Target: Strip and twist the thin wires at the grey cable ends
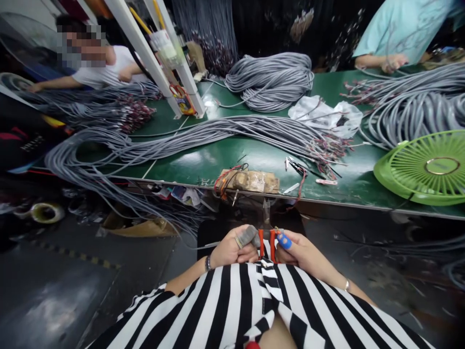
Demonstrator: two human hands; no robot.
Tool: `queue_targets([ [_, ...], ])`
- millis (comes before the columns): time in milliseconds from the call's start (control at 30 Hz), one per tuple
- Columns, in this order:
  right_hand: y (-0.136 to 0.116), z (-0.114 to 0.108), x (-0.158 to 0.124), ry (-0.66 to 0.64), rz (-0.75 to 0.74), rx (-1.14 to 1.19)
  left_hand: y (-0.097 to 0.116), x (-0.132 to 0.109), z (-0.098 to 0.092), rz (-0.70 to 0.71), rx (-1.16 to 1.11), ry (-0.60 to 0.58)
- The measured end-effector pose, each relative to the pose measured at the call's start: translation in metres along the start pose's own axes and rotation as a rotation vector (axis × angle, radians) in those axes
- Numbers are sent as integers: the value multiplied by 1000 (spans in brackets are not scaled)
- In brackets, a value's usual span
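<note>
My left hand [238,245], its thumb in a grey cover, is closed on a grey cable [209,245] that runs in from the left. My right hand [296,249], with a blue cover on one finger, is pinched shut; a tiny coloured tip shows at the fingers, too small to name. Between my hands stand the red handles [272,245] of a pliers-like tool, jaws toward the table edge. Whether either hand presses on the handles is hard to tell.
A long bundle of grey cables [218,128] with stripped ends lies across the green table [189,167]. A coiled bundle [272,80], plastic bag [321,114], green fan [425,167] and taped wooden block [257,181] are there too. Two people [399,31] sit opposite.
</note>
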State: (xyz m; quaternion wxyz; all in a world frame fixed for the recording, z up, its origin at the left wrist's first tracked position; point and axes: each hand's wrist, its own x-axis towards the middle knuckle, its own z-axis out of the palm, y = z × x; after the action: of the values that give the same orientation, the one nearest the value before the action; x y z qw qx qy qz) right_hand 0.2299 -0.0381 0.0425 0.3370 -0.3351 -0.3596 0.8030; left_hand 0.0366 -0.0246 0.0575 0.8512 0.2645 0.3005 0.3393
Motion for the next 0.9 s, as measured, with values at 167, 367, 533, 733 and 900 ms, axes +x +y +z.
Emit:
queue_targets([
  [167,0,0,-5,25,18,-31,5,-6,1,-65,82,42],
  [367,-9,6,-16,-4,74,-96,7,-22,2,-110,110,133],
  [533,-13,5,-10,21,-26,-172,4,-12,-1,-70,156,91],
  [733,-33,-2,-2,145,-314,-558,32,7,-1,133,592,129],
  [900,-41,-4,-5,148,-400,-802,61,15,9,319,668,141],
])
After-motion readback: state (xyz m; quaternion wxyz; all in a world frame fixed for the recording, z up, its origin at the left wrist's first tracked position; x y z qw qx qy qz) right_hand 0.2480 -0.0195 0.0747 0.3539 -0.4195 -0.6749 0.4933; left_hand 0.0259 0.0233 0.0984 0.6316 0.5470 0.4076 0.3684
